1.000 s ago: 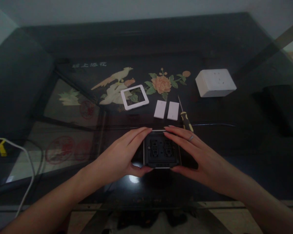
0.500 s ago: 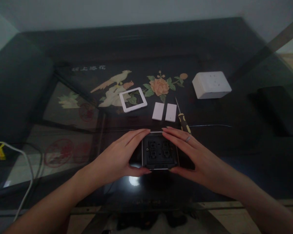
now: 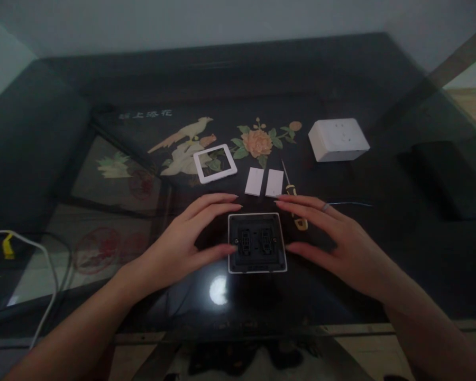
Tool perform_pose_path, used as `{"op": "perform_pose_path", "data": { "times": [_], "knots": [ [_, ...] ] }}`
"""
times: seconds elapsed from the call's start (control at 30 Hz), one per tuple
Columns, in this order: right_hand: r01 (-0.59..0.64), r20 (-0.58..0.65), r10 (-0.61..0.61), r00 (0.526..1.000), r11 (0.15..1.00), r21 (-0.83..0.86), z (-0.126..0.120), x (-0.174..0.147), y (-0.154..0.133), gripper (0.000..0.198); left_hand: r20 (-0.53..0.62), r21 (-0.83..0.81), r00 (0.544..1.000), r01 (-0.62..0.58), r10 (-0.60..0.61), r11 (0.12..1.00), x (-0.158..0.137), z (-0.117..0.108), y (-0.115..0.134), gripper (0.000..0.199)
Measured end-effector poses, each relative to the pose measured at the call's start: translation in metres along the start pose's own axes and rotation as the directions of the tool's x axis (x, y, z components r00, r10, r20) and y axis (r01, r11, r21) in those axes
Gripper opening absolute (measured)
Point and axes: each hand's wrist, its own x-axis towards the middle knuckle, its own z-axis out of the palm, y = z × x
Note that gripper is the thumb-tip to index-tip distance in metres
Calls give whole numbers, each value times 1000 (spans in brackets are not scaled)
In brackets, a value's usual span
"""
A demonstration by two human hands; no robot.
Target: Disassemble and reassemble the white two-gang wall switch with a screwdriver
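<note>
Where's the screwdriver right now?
Head view, right of centre: the screwdriver lies on the table just right of the two white plates, handle partly hidden by the right hand.

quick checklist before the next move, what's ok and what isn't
1. Black module socketed face up between the hands: ok.
2. Left hand off the module: cannot tell; its thumb overlaps the edge in view.
3. Right hand off the module: cannot tell; its thumb tip is right at the edge.
4. Screwdriver fully in view: not ok; right fingers partly hide it.
5. Two white plates lying apart from each other: ok.
6. White frame apart from the module: ok.
</note>
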Motion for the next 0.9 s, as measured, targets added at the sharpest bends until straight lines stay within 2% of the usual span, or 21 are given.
{"op": "perform_pose_path", "data": {
  "times": [0.07,0.1,0.23,0.3,0.37,0.5,0.6,0.77,0.83,0.9],
  "knots": [
    [-49,-138,37,990,995,-85,-4,3,6,35,-63,59,997,-36,39,998,11,-7,7,31],
    [-77,-193,52,980,989,-124,-6,4,9,31,-59,90,995,-72,78,993,19,-10,11,27],
    [-152,-274,107,956,977,-152,-11,7,17,22,77,179,956,-294,285,939,65,-9,23,24],
    [-172,-284,129,950,976,-133,-13,7,19,20,146,257,922,-386,360,886,92,-2,25,25],
    [-192,-312,147,939,974,-121,-15,7,20,20,271,293,869,-483,413,825,118,7,26,27],
    [-231,-403,178,898,969,-86,-21,6,27,21,493,294,766,-593,412,750,153,22,30,33],
    [-245,-453,187,872,967,-73,-25,5,32,21,580,331,718,-638,383,695,165,28,35,30],
    [-245,-480,193,856,968,-49,-30,4,32,21,606,353,689,-680,397,643,173,40,39,29],
    [-243,-492,194,849,969,-37,-31,4,29,21,582,366,698,-682,416,633,174,42,40,26],
    [-241,-554,196,809,970,-9,-32,2,26,19,538,394,727,-665,427,635,173,38,42,25]
  ]
}}
